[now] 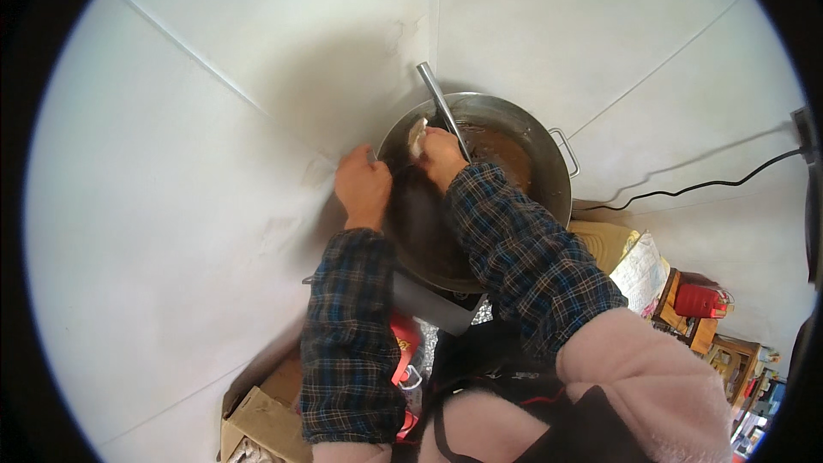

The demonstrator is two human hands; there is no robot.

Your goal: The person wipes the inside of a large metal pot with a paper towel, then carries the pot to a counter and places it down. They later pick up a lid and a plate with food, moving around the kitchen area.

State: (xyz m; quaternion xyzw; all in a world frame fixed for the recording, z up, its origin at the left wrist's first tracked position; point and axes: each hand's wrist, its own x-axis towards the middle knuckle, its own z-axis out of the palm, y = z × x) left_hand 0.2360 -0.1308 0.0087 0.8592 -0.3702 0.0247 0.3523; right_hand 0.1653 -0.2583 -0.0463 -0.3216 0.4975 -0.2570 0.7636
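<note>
A wide metal pan (537, 133) holds brown liquid (501, 154), and its near left part looks dark and shadowed. My left hand (363, 189) is closed at the pan's left edge, its fingers curled over the rim; the exact grip is partly hidden. Over the pan's left side, my right hand (442, 157) pinches a crumpled whitish piece (417, 135), which could be cloth or paper. Close by that hand, a long metal utensil handle (437, 94) leans out over the far rim; its lower end is hidden.
Pale wall panels (549, 26) stand close behind and left of the pan. A loop handle (566, 153) juts from its right side. Below is a grey stove-like box (441, 307). A black cable (703, 191) crosses at right; cardboard (270, 420) lies at lower left.
</note>
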